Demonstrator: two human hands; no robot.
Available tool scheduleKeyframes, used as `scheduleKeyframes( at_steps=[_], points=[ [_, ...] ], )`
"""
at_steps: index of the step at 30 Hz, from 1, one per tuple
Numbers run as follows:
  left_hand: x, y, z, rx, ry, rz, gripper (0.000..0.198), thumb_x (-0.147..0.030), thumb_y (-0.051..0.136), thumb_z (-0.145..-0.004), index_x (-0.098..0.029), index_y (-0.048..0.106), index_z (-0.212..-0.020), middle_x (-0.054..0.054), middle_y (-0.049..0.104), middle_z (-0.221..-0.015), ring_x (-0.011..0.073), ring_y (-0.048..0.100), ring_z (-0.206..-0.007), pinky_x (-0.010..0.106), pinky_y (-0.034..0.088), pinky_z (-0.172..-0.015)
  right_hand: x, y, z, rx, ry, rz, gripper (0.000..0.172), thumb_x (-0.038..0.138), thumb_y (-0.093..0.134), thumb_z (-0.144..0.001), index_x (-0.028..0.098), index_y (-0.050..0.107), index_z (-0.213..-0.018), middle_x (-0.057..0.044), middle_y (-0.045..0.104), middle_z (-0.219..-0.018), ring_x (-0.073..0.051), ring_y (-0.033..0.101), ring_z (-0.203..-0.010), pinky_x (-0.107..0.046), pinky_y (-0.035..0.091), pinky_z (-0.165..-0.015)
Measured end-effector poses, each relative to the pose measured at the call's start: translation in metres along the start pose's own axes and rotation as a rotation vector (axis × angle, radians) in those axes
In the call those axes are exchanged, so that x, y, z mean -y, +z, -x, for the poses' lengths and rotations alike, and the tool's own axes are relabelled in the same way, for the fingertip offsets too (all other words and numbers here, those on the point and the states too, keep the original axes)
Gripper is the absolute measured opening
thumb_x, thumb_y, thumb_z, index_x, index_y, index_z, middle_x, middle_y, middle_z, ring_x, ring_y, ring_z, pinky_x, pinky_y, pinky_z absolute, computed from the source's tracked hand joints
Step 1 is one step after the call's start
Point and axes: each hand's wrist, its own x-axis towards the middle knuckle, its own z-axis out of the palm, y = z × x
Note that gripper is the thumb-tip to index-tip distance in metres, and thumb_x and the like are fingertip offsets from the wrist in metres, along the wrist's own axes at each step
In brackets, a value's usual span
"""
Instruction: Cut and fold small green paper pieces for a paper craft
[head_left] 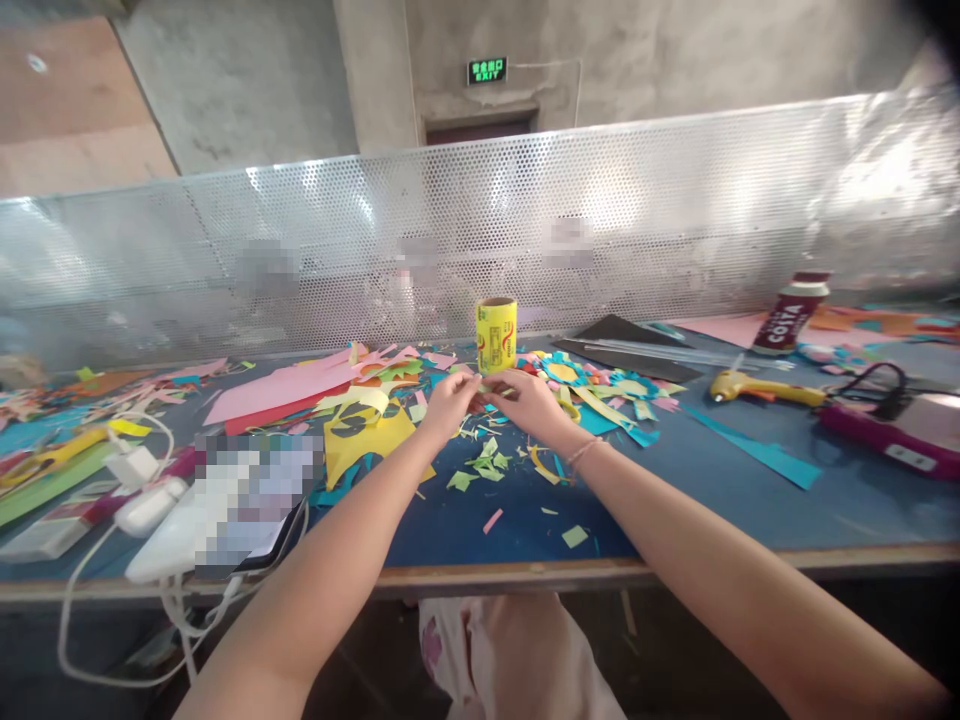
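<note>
My left hand (453, 400) and my right hand (523, 400) meet over the middle of the table, fingertips pinched close together. Whatever sits between the fingers is too small to make out. Just behind them stands a yellow cardboard tube (496, 335) with printed lettering, upright. Small light green paper scraps (489, 460) lie below the hands. To the left is a cut-up sheet of yellow paper (367, 445). Beside my right hand sits a heap with a blue paper flower (562, 370) that has a yellow centre.
Pink paper sheets (281, 390) lie left of centre. A pixelated phone (262, 500), a white charger (154, 505) and cables crowd the left front. On the right are a yellow glue gun (772, 388), a Costa bottle (793, 315) and a purple power strip (885, 440). A perforated metal screen (450, 240) stands behind.
</note>
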Motion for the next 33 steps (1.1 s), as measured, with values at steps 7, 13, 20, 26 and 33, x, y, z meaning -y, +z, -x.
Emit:
scheduleKeyframes(
  at_steps=[7, 13, 20, 26, 33],
  points=[
    [0.0002, -0.0010, 0.0012, 0.027, 0.107, -0.090, 0.032, -0.048, 0.054, -0.075, -0.017, 0.051, -0.073, 0.002, 0.060, -0.064, 0.0113, 0.055, -0.054, 0.025, 0.045, -0.056, -0.0008, -0.0014, -0.0015, 0.044, 0.087, -0.191, 0.019, 0.025, 0.063, -0.070, 0.017, 0.063, -0.087, -0.005, 0.068, -0.081, -0.016, 0.064, -0.076, -0.030, 0.051, -0.072],
    [0.0021, -0.0032, 0.0004, 0.031, 0.136, -0.080, 0.034, -0.050, 0.058, -0.071, -0.017, 0.048, -0.073, 0.001, 0.061, -0.065, 0.0109, 0.056, -0.055, 0.026, 0.045, -0.058, -0.0015, -0.0013, -0.0037, 0.083, 0.110, -0.320, 0.027, 0.037, 0.066, -0.068, 0.016, 0.064, -0.086, -0.005, 0.068, -0.079, -0.016, 0.063, -0.073, -0.031, 0.051, -0.070],
    [0.0000, -0.0046, 0.0006, 0.049, 0.164, -0.078, 0.034, -0.048, 0.060, -0.069, -0.016, 0.048, -0.072, -0.001, 0.058, -0.061, 0.0096, 0.055, -0.052, 0.024, 0.044, -0.054, 0.0046, -0.0066, -0.0017, 0.128, 0.217, -0.398, 0.034, 0.043, 0.068, -0.064, 0.016, 0.065, -0.085, -0.005, 0.068, -0.077, -0.015, 0.063, -0.071, -0.026, 0.050, -0.061],
    [-0.0011, -0.0047, 0.0009, 0.070, 0.158, -0.080, 0.035, -0.048, 0.062, -0.067, -0.016, 0.048, -0.073, -0.001, 0.059, -0.063, 0.0098, 0.055, -0.053, 0.024, 0.044, -0.054, 0.0056, -0.0071, -0.0012, 0.136, 0.246, -0.434, 0.036, 0.045, 0.068, -0.065, 0.015, 0.067, -0.085, -0.005, 0.068, -0.074, -0.014, 0.063, -0.068, -0.024, 0.049, -0.057],
    [-0.0029, -0.0057, 0.0017, 0.049, 0.151, -0.093, 0.035, -0.049, 0.062, -0.067, -0.017, 0.049, -0.070, -0.002, 0.057, -0.060, 0.0091, 0.052, -0.051, 0.023, 0.043, -0.054, 0.0000, -0.0061, -0.0018, 0.151, 0.299, -0.525, 0.034, 0.041, 0.071, -0.061, 0.017, 0.067, -0.085, -0.002, 0.067, -0.071, -0.010, 0.061, -0.061, -0.021, 0.047, -0.055]
  ],
)
